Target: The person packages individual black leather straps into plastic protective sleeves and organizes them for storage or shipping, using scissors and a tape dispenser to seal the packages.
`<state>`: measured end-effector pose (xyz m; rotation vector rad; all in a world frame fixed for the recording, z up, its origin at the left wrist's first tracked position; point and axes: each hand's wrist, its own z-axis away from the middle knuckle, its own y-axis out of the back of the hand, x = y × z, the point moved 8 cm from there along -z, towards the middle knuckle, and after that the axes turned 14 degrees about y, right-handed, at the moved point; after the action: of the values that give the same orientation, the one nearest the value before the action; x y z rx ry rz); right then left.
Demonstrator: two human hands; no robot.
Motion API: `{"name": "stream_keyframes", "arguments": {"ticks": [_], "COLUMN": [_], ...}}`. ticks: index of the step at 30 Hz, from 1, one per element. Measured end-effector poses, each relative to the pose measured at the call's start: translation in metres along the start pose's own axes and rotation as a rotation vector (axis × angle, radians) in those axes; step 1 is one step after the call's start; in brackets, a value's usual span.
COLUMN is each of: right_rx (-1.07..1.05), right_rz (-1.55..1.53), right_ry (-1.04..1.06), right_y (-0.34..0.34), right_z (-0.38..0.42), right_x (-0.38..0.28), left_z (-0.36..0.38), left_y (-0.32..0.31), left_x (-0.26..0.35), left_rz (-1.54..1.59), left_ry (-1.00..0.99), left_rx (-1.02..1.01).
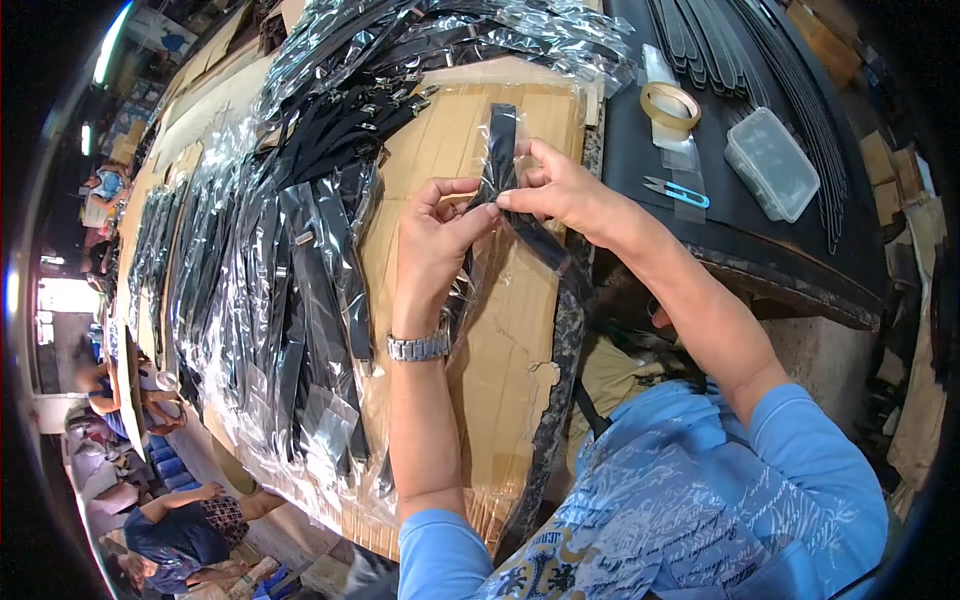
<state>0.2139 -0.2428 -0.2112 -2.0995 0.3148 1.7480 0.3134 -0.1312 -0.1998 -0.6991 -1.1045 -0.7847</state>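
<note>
A black belt in a clear plastic sleeve (503,140) is held over the cardboard-covered table (500,360). My left hand (437,240) pinches the sleeve and belt from the left, a metal watch on its wrist. My right hand (560,190) grips the same belt and sleeve from the right, fingertips meeting those of my left hand. The belt's lower part runs down behind my hands in crinkled plastic.
Several bagged black belts (300,250) lie piled to the left and along the top. On the black surface to the right sit a tape roll (670,105), blue snips (678,190), a clear plastic box (771,163) and loose black straps (700,40). People sit at far left.
</note>
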Motion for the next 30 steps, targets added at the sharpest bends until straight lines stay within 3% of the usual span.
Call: {"name": "stream_keyframes", "arguments": {"ticks": [7, 16, 22, 30], "right_rx": [0.126, 0.114, 0.023, 0.060], "right_rz": [-0.106, -0.068, 0.010, -0.037], "right_ry": [-0.083, 0.024, -0.017, -0.015], "right_y": [0.011, 0.004, 0.004, 0.003], "right_z": [0.008, 0.004, 0.001, 0.001], "right_x": [0.003, 0.002, 0.002, 0.006], "left_z": [0.001, -0.002, -0.002, -0.008], "left_y": [0.002, 0.005, 0.006, 0.009], "left_x": [-0.001, -0.006, -0.009, -0.017], "left_rz": [0.021, 0.082, 0.078, 0.113], "left_ry": [0.031, 0.081, 0.131, 0.169], "left_rx": [0.032, 0.026, 0.029, 0.017]}}
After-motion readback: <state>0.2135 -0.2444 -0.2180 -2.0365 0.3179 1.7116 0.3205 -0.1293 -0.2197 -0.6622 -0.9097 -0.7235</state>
